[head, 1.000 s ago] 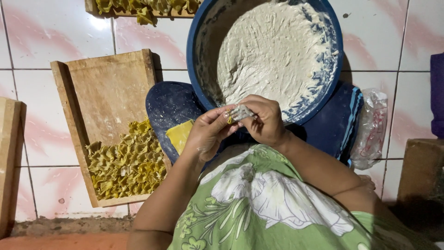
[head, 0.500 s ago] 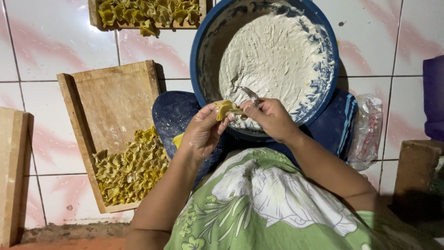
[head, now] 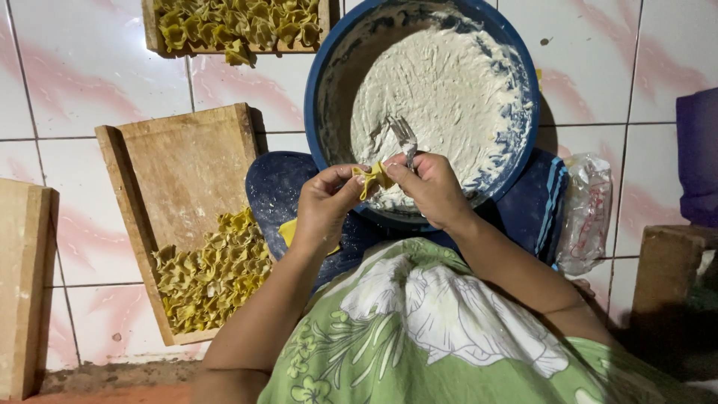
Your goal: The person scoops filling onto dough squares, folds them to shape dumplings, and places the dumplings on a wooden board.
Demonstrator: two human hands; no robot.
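Hands are pinching a yellow dough wrapper (head: 373, 178) shut over the blue bowl (head: 329, 82)

The wrapper is sitting between both hands, just above the bowl's near rim; the left hand (head: 323, 206) is gripping its left side with narrow fingers, while the right hand (head: 430, 187) is pinching the other side and also holding a fork (head: 404, 137), tines pointing over the pale filling (head: 441, 105). This looks like the folding step, judging by the gathered edges. A next move would call for a firm, even pinch so the piece matches the folded pieces (head: 209, 273) lying on the wooden tray (head: 187, 161) to the left; a second tray (head: 153, 30) of them is resting further up on the tiled floor (head: 67, 82)
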